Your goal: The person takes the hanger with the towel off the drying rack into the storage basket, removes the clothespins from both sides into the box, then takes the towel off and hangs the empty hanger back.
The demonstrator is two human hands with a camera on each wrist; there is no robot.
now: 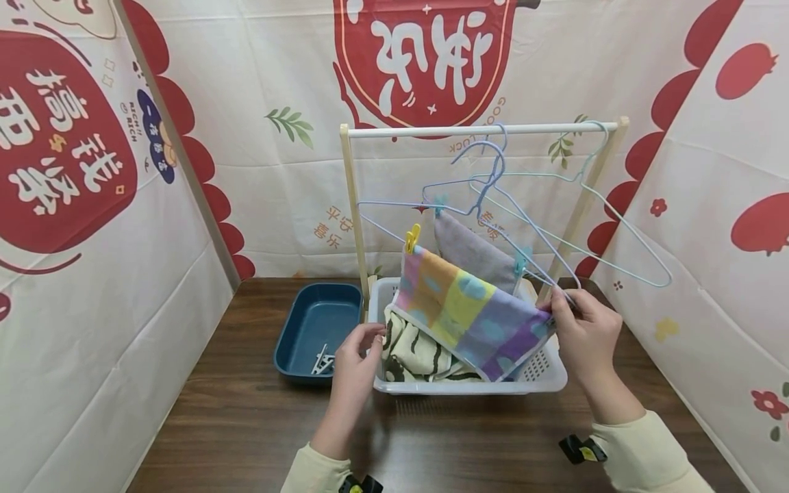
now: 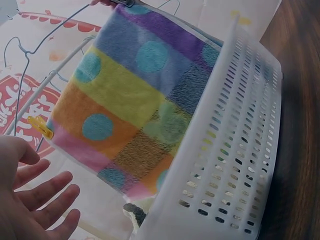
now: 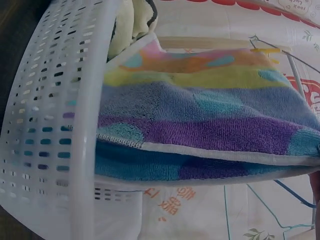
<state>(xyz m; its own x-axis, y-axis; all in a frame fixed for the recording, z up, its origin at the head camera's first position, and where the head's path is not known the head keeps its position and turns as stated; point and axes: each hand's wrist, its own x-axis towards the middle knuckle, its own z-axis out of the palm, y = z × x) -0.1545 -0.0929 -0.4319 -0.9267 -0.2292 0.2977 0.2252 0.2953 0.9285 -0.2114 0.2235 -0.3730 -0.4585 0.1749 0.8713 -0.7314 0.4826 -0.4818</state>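
Head view: a dotted towel (image 1: pixel 440 291) is hung at a slant from the front hanger (image 1: pixel 493 179), and its low end is dipped inside the white basket (image 1: pixel 462 388).
Right hand: the thumb and fingers of the right hand (image 1: pixel 585 335) are pinched together on the front hanger, by the towel's right corner. The hanger seems to be held up this way because its hook looks to be off the white bar (image 1: pixel 419 131).
Left hand: the left hand (image 1: pixel 357 356) is placed by the basket's left side; its fingers are apart and nothing is held.
Yellow clip: the left corner is nipped by a yellow clip (image 1: pixel 412 238), likely so it is not dropped.
Dark clip: a dark clip (image 2: pixel 129 2) is partly seen at the right corner; its bite cannot be told.
Far side: a grey cloth (image 1: pixel 471 250) is pinned by teal clips (image 1: pixel 522 261). A green hanger (image 1: pixel 629 224) is hung at the right.
Basket: a stripy cloth (image 1: pixel 419 349) is heaped under the towel.
Blue tray: loose clips (image 1: pixel 323 361) are kept in the blue tray (image 1: pixel 327 311), probably for easy reach.
In the way: the towel could be caught on the near rim, and crossed wires could be tangled.
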